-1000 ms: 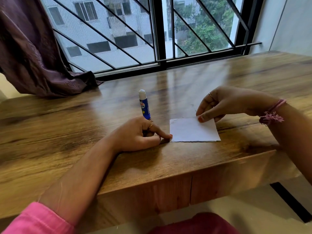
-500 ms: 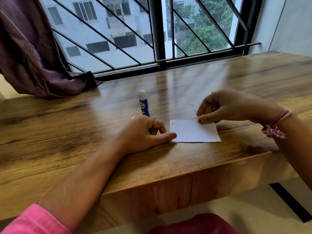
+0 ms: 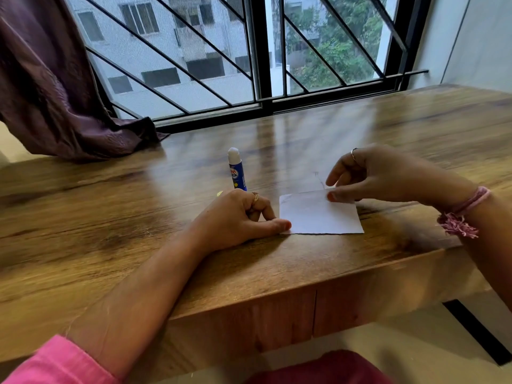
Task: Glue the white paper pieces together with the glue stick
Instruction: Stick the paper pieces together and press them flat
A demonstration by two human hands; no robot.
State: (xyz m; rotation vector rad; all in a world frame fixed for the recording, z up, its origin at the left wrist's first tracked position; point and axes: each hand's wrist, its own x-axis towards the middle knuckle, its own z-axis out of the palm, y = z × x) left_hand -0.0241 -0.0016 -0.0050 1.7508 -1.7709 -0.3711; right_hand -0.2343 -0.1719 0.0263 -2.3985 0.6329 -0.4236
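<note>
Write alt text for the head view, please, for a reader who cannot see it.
Two hands hold a white paper flat on a wooden desk: the left hand pins its near corner, the right hand pinches its far edge. A capped glue stick stands behind the left hand.

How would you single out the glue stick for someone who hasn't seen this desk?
Start at the wooden desk under the barred window, then find the left hand resting beside the white paper. The glue stick stands upright just behind that hand: a small blue tube with a white cap, the only upright object on the desk.
</note>
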